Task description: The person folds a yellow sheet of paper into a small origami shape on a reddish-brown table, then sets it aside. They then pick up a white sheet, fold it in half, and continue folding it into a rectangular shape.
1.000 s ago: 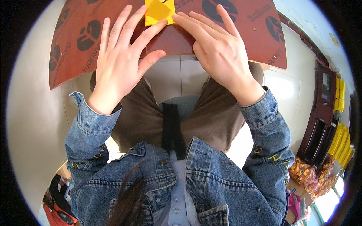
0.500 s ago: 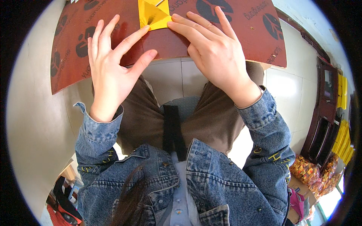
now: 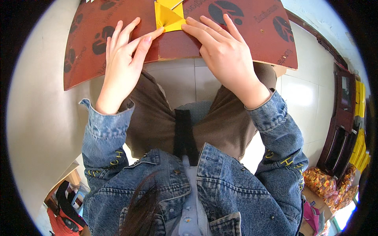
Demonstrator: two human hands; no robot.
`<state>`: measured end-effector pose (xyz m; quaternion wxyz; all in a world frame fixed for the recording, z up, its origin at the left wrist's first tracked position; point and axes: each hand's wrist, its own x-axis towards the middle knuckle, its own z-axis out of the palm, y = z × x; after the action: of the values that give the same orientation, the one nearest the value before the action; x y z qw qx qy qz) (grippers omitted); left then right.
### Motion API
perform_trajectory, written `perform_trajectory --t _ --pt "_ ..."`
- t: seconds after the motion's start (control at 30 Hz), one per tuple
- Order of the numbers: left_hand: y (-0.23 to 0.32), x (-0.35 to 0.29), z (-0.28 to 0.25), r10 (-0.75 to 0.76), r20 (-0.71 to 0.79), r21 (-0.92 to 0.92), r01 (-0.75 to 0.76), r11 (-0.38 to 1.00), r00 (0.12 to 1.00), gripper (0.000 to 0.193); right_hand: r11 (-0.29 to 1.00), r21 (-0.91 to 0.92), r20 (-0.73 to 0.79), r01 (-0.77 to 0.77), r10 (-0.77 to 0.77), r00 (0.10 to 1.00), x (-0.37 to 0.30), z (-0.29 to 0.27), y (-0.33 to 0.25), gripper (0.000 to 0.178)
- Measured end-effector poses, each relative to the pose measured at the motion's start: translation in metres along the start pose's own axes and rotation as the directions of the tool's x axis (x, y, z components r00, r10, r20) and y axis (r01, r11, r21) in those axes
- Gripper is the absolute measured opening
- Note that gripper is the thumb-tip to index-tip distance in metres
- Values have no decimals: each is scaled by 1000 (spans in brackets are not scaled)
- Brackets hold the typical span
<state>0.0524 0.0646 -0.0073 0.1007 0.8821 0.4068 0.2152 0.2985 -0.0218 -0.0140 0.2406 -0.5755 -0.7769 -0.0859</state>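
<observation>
Yellow, shiny folded paper (image 3: 169,19) lies near the front edge of a reddish-brown board (image 3: 179,46) in the head view, close to the picture's top, with its upper end cut off by the frame. The left hand (image 3: 125,55) has its index fingertip on the paper's lower left corner; its thumb lies close to that finger, and its other fingers are spread over the board. The right hand (image 3: 229,53), palm down, has its leading fingertips at the paper's lower right edge, the fingers fanned apart. Neither hand is clamped around anything (both touch the paper by fingertips only). Black printed marks (image 3: 105,39) dot the board. Below sit brown trousers (image 3: 149,122) and denim sleeves (image 3: 267,118). Off to the right stand a dark cabinet (image 3: 338,122), yellow stacks (image 3: 359,153) and clear bags (image 3: 321,183) of orange-and-yellow pieces
</observation>
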Motion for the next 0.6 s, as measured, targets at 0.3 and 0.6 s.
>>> perform_trajectory --t 0.3,0.6 --pt "33 -4 9 74 -36 215 -65 975 997 38 999 40 -80 -12 15 997 -14 -7 15 47" --pt "26 20 5 135 -241 17 -135 991 961 29 1000 20 -90 -23 25 996 -7 -9 8 45"
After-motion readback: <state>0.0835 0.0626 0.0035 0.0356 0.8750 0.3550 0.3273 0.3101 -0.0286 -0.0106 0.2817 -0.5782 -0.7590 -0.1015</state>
